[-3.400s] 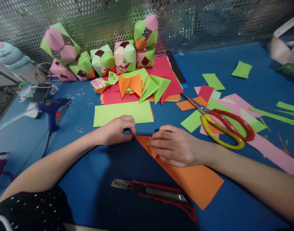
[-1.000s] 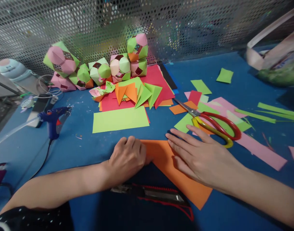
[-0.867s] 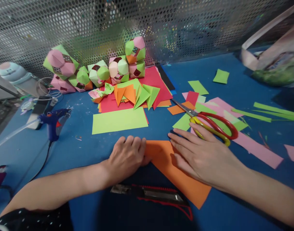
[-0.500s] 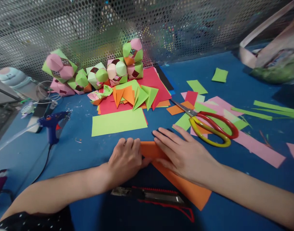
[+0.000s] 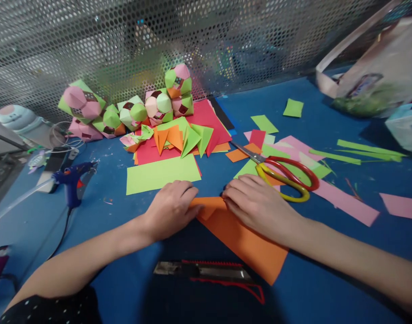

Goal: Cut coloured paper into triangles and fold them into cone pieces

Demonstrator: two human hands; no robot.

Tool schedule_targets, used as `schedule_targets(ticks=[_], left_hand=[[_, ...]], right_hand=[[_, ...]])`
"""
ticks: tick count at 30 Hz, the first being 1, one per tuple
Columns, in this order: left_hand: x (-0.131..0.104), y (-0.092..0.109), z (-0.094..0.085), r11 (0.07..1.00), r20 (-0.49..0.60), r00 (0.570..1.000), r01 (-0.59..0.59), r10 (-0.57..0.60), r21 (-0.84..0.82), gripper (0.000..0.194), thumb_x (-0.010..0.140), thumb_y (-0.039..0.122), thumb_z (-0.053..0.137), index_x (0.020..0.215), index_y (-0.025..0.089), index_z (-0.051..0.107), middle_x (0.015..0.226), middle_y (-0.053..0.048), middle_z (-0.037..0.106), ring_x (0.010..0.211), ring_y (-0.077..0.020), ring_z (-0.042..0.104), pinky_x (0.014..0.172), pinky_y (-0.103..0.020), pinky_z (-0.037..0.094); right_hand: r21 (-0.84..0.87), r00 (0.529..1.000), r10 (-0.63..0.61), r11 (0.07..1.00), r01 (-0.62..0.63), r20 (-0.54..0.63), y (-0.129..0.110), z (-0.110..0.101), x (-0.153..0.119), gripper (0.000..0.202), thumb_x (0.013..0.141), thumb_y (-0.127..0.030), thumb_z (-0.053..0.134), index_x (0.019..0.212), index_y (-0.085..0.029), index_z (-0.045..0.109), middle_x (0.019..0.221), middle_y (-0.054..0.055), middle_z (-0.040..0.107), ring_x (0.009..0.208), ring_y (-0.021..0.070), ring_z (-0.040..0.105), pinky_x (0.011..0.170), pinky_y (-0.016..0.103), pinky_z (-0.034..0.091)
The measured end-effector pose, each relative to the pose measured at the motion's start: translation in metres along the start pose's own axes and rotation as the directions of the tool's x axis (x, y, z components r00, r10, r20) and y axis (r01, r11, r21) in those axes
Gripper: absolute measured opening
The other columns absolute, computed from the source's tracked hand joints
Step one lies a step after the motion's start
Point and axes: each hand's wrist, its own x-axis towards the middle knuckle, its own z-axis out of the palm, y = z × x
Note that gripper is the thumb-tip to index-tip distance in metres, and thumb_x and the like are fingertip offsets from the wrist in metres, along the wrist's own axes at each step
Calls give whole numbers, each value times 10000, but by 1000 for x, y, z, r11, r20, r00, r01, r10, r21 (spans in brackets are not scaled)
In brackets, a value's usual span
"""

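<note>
An orange paper strip (image 5: 249,240) lies slantwise on the blue table, its upper left end folded over along a straight top edge. My left hand (image 5: 174,207) is closed on the left end of that fold, thumb along the paper. At the fold's right end my right hand (image 5: 260,204) has its fingers curled and pressed together on the orange paper. Beyond my right hand lie scissors (image 5: 290,173) with one red and one yellow handle. Below the paper rests a box cutter (image 5: 206,271) with red trim, partly in shadow.
A blue glue gun (image 5: 73,182) stands at the left. Folded paper balls (image 5: 158,105) line the back, behind stacked red paper (image 5: 204,114) and a green strip (image 5: 163,174). Pink and green scraps (image 5: 347,202) spread to the right. A plastic bag (image 5: 364,72) sits at the back right.
My right hand's fingers have curled from stretched flat to bent at the fold's right end. My left hand has shifted slightly, its thumb now along the folded edge. The camera view has turned slightly right.
</note>
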Motion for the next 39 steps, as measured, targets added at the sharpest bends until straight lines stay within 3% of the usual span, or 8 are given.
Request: schedule_targets(ticks=[7,13,16,21,25,27,30,39], left_hand=[[-1,-1,15,961,-5,999,-40,41,-272,345,850,157,502,1194,131,502,1054,-115,609,960,-221,557,885,-388,474],[0,4,11,901,92,992,116,-85,-417,386,794,93,533,1175,155,534,1010,-79,631,919,-195,579,847,-337,472],[3,2,5,819,117,973,232,-200,-525,287,813,116,515,1079,184,600,909,-36,629,810,-154,575,772,-283,461],[5,-10,-1,525,111,859,401,-499,-751,117,810,237,551,865,155,613,714,14,533,638,-108,487,614,-239,399],[6,-14,3,133,214,737,381,-641,-915,142,735,245,632,818,158,557,680,44,527,606,-80,486,589,-206,387],[7,-12,6,-23,253,715,314,-652,-949,180,696,218,670,797,168,530,661,62,522,589,-66,497,596,-193,403],[7,-10,8,-204,323,716,251,-618,-946,217,684,201,683,822,176,518,643,69,547,578,-68,543,614,-199,447],[6,-13,10,-303,290,706,112,-647,-946,294,679,169,680,873,191,461,629,66,612,532,-92,596,562,-213,459]], right_hand=[[8,965,-100,994,106,-244,-1,-9,9,170,891,-115,471,843,-149,630,845,71,678,800,190,591,914,395,397],[169,990,115,977,-128,80,11,-16,-4,273,875,-240,503,1103,-120,592,1038,134,670,912,266,635,744,391,507],[200,987,160,967,-159,10,18,-24,-9,292,880,-240,503,1136,-117,571,1105,144,654,1002,282,616,834,422,494],[291,962,142,954,-71,-231,2,-52,-10,146,908,-162,478,1008,-163,585,907,82,667,849,197,615,751,329,486],[404,947,-316,875,269,55,-38,-55,-20,94,892,-173,511,894,-194,602,772,23,635,690,152,574,617,275,463],[390,893,-385,878,277,234,-58,-49,-28,126,822,-271,624,914,-187,608,774,19,625,676,167,563,585,291,460],[266,900,-375,912,313,224,-75,-36,-37,297,788,-284,640,1050,-151,596,793,41,625,674,197,555,545,318,440],[92,966,-240,968,232,93,-37,-28,-27,210,865,-155,447,953,-115,633,752,81,602,659,209,531,563,333,386]])
